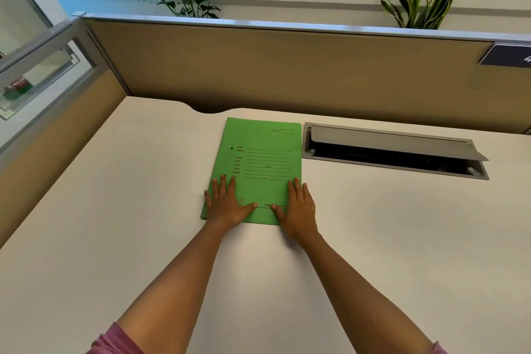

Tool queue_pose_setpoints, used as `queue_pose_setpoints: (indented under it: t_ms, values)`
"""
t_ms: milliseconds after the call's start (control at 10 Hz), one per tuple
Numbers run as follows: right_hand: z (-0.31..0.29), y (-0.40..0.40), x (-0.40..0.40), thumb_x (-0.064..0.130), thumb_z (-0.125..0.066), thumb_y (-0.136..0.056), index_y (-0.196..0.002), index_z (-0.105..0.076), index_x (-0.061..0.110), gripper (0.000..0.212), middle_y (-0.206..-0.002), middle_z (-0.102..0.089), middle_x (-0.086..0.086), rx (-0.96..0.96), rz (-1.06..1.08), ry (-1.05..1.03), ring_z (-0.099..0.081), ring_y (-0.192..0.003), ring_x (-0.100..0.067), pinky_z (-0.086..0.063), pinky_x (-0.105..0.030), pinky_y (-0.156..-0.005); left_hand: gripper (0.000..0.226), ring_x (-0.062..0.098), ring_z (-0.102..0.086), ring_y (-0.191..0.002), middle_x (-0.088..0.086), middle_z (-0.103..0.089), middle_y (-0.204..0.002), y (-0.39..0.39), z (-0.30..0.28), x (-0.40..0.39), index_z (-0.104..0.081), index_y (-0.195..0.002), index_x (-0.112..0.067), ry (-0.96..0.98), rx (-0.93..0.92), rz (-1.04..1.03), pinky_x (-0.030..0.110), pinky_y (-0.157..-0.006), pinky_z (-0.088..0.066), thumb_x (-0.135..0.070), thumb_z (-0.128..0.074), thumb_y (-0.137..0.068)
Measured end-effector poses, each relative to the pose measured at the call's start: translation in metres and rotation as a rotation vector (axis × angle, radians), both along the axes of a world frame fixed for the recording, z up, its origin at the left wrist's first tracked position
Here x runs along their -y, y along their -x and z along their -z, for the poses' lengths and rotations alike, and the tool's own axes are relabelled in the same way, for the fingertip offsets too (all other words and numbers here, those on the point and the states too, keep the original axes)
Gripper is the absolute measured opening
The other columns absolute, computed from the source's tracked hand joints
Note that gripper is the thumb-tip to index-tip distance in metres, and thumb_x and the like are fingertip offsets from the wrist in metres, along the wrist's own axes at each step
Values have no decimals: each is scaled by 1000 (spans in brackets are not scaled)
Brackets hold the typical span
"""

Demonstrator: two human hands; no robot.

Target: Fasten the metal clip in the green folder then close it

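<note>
Head view: a closed green card folder (260, 169) with red printed lines lies flat on a pale beige desk (115, 210). The left hand (227, 204) and right hand (298, 208) press flat on its 2 near corners, fingers spread, gripping nothing. A grey cable hatch (396, 149) sits open just right.

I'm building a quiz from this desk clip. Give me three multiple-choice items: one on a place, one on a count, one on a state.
1. Where is the grey cable hatch relative to the green paper folder?
A. To its right
B. To its left
C. Under it

2. How many hands rest on the folder?
A. None
B. One
C. Two

3. The folder is:
A. Lying open
B. Closed flat
C. Standing upright

Key: 1 A, the hatch is set in the beige desk beside the folder's right edge. 2 C, left hand and right hand both press its near end. 3 B, its printed front cover faces up.
</note>
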State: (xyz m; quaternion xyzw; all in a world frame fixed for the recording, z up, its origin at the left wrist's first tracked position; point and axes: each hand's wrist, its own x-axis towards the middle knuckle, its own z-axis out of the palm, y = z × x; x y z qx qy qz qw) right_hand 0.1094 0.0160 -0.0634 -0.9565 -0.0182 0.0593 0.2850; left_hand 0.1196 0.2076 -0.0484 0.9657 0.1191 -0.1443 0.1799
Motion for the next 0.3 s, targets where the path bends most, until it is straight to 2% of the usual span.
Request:
queue_pose_setpoints:
  t_ms: [200, 300]
  values:
    - [-8, 6, 19, 45, -50, -95, -149, -31, 10, 67, -159, -25, -10, 39, -24, -41, -21, -148, -27, -20, -39, -120, 93, 27, 21, -153, 4, 12, -168, 7, -15, 7, 0, -160, -19, -103, -62, 104, 56, -120, 13, -66, -43, -92]
    - [-7, 16, 34, 41, -49, -96, -147, -34, 9, 62, -158, -29, -11, 103, 75, -112, -26, -146, -25, -23, -38, -118, 88, 26, 21, -152, 4, 12, -168, 15, -18, 14, 0, -160, -19, -122, -38, 139, 56, -120, 12, -62, -40, -95]
